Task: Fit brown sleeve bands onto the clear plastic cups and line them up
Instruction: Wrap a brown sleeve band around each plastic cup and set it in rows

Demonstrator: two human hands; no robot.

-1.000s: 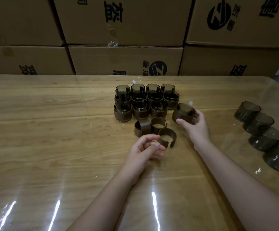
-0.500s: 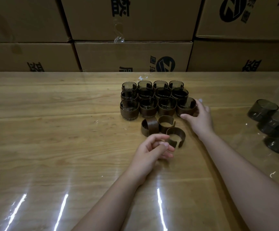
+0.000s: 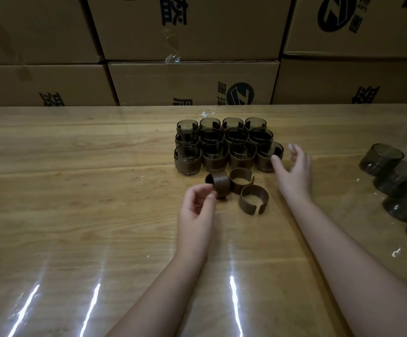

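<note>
Head view. Twelve banded cups [image 3: 224, 142] stand in three rows of four, far of centre on the table [image 3: 75, 190]. Three loose sleeve bands [image 3: 253, 199] lie just near of them. The left hand [image 3: 197, 207], fingers curled, touches the leftmost band [image 3: 219, 185]; whether it grips cannot be told. The right hand [image 3: 295, 173], fingers spread and holding nothing, is at the near-right cup [image 3: 265, 161]. A row of bare cups [image 3: 381, 158] lies along the right.
</note>
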